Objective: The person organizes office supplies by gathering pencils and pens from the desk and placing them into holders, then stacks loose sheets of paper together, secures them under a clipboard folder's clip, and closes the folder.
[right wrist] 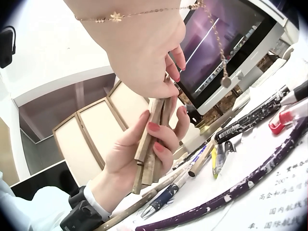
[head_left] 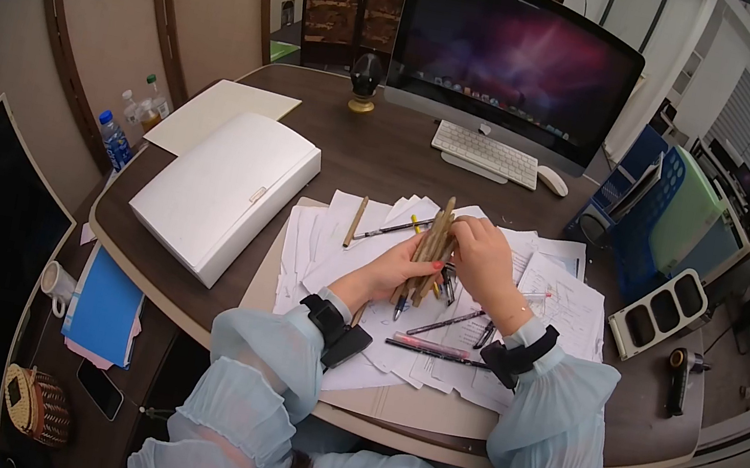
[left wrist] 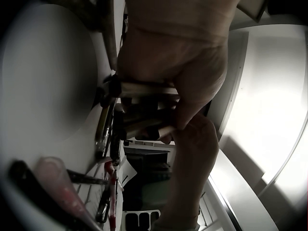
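My left hand (head_left: 389, 266) grips a bundle of tan pencils (head_left: 432, 249) over the paper-strewn desk, thumb and fingers wrapped round their lower part. At the upper end, my right hand (head_left: 482, 260) pinches the bundle with curled fingers. In the right wrist view the pencils (right wrist: 151, 149) stand close together and tilted, their blunt lower ends showing below the left hand (right wrist: 130, 154). Beneath the hands lie loose pens, among them a dark purple speckled one (right wrist: 240, 190), a black speckled one (right wrist: 250, 118) and a pink one (head_left: 431, 345). Another tan pencil (head_left: 356, 221) lies on the papers to the left.
Printed sheets (head_left: 573, 297) spread under the pens. A white box (head_left: 224, 189) stands left, a monitor (head_left: 518, 60) with keyboard (head_left: 486, 151) and mouse (head_left: 553, 180) behind. To the right are a mesh pen cup (head_left: 589, 228), a blue file holder (head_left: 647, 210) and a three-slot white holder (head_left: 660, 311).
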Available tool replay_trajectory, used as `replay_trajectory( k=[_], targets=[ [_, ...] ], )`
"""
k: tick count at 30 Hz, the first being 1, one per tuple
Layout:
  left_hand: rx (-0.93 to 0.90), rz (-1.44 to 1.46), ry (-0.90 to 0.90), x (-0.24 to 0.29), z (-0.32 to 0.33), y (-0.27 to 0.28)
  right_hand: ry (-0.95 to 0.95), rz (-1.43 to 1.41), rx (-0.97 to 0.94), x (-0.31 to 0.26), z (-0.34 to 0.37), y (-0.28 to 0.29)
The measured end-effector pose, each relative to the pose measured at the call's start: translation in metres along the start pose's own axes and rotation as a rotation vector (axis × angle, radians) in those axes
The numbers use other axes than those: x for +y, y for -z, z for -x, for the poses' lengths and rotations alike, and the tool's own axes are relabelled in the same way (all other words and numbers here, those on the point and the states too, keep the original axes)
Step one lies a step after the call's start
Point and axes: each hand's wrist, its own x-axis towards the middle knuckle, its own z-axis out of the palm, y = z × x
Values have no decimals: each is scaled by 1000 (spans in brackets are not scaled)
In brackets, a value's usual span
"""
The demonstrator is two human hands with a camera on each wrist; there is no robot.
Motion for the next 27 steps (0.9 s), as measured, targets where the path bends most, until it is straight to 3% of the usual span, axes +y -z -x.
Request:
replay_trajectory(
  k=[3,4,5,6,9,11,14,19,22,25,27],
  targets=[
    [-5,45,10,0,0,4,17,-31,23,-13,-8,6],
    [-5,45,11,6,2,3,-17,-57,151,-16,-11,7],
    [84,117,-57,13,5,2,-49,-84,279,-17,-13,8],
    [172,189,-126,21,7,2,-49,-84,279,-14,-13,6],
    [416,314,-315,27,1,28,-165,-127,119,-5,-4,-12],
    [486,327,-403,26,-2,47,-363,-81,-352,-9,3,-30],
    [570,352,-440,25,-2,69,-305,-12,-434,-15,11,-54],
    [624,403,-445,25,-1,79,-400,-15,-480,-10,5,-63],
    [618,385,-438,24,-2,86,-476,-123,-524,-3,3,-64],
    [603,421,-438,23,-2,93,-498,-237,-403,-8,-2,-55],
    [565,433,-437,21,-4,103,-552,-416,-564,-27,-12,-43]
  ],
)
